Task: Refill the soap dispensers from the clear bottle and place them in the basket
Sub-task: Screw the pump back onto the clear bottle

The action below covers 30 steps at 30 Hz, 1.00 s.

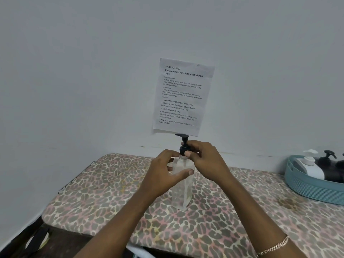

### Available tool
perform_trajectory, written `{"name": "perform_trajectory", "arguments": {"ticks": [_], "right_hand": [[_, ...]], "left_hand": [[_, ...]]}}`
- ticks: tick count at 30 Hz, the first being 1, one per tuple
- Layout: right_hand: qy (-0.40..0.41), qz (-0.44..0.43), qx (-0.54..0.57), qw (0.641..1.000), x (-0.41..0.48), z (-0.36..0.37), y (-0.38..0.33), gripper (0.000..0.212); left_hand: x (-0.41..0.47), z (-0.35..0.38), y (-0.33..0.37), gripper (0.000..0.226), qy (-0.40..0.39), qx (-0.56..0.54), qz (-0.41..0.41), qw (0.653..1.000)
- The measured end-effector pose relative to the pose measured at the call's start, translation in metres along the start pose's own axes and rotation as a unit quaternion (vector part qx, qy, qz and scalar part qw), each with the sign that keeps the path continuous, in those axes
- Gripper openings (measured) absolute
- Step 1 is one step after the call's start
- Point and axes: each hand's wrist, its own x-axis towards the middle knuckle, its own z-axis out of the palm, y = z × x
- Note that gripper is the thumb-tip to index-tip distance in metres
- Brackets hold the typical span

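Observation:
A clear bottle point(183, 190) with a black pump top point(183, 142) stands upright on the leopard-print table point(223, 211), near its middle. My left hand point(165, 175) grips the bottle's upper body, thumb across the front. My right hand point(202, 155) pinches the black collar of the pump at the bottle's neck. At the far right a teal basket point(307, 189) holds a white dispenser point(310, 164) and a dark dispenser point(330, 166), both lying tilted inside it.
A printed paper sheet point(183, 95) is taped to the white wall behind the bottle. The table's left edge drops off near a dark surface point(37, 239) at the lower left. A bracelet sits on my right wrist.

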Motion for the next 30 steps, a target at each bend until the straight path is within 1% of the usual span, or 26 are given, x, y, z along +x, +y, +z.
{"name": "perform_trajectory", "arguments": {"ticks": [2,4,8,10,13,16,18,20,22,24,27,30], "right_hand": [[-0.028,-0.001,0.003,1.000,0.002,-0.004,0.000,0.030],[-0.052,-0.001,0.008,0.999,0.004,-0.007,0.000,0.031],[-0.056,-0.007,0.015,0.998,0.007,-0.012,0.000,0.027],[-0.038,-0.005,0.035,0.999,0.006,-0.012,0.001,0.022],[0.015,0.011,0.065,0.998,-0.001,-0.006,0.002,0.022],[0.084,0.021,0.079,0.993,-0.009,0.007,0.001,0.029],[0.102,0.024,0.067,0.992,-0.013,0.014,-0.001,0.037],[0.086,0.031,0.048,0.995,-0.013,0.015,-0.003,0.043],[0.053,0.041,0.043,0.997,-0.012,0.008,-0.004,0.047],[0.009,0.037,0.074,0.997,-0.011,-0.003,-0.005,0.048],[-0.043,0.012,0.109,0.993,-0.010,-0.014,-0.005,0.037],[-0.019,0.004,0.090,0.996,-0.007,-0.010,-0.005,0.027]], "left_hand": [[0.000,-0.001,0.000,0.058,-0.010,0.000,-0.007,1.000],[0.001,-0.002,0.000,0.054,-0.015,-0.006,-0.012,1.000],[0.003,-0.004,0.002,0.053,-0.012,-0.012,-0.023,1.000],[0.003,-0.004,0.002,0.052,-0.008,-0.018,-0.029,0.999],[0.002,-0.002,0.001,0.052,-0.005,-0.023,-0.026,0.999],[0.002,-0.001,0.001,0.051,-0.004,-0.025,-0.023,0.999],[0.002,-0.001,0.000,0.050,-0.004,-0.025,-0.021,0.999],[0.001,-0.001,-0.002,0.048,-0.008,-0.027,-0.021,0.999],[0.001,-0.001,-0.001,0.049,-0.011,-0.029,-0.023,0.999],[0.001,-0.002,0.000,0.051,-0.012,-0.028,-0.030,0.999],[0.000,0.000,0.002,0.058,-0.043,-0.034,-0.049,0.997],[-0.003,0.005,0.001,0.075,-0.081,0.022,-0.050,0.995]]}}
